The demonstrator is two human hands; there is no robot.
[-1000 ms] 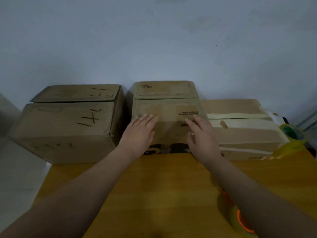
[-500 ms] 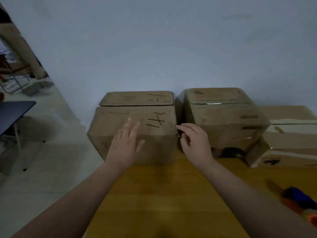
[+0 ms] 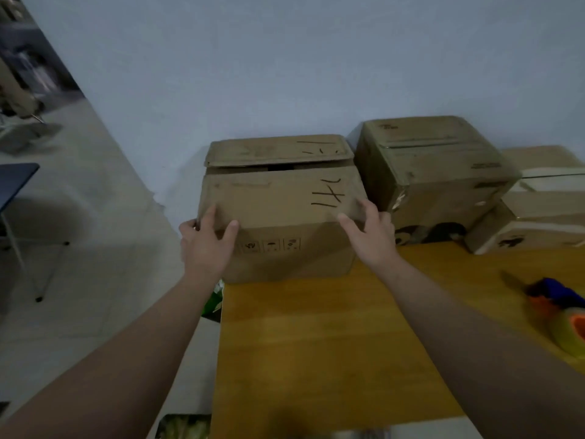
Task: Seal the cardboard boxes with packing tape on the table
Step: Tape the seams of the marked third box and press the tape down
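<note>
Box [image 3: 278,210]: pen-marked, top flaps slightly ajar, on table [image 3: 316,327], rear left corner; left grip [image 3: 205,245] clasps its front-left corner, right grip [image 3: 370,239] its front-right corner; tape [image 3: 569,331] at right.

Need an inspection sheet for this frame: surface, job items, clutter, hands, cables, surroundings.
Surface: wooden table, boxes along its far edge by the wall.
Job's things: marked box, top flaps untaped with a dark gap between them; middle box; right box, pale strip across its top; tape dispenser at the right edge.
Clutter: green item below the table's left edge, unclear what.
Hands: left hand grips the marked box's front left corner; right hand grips its front right corner.
Cables: nothing seen.
Surroundings: pale wall; grey tiled floor; dark folding table at left.
</note>
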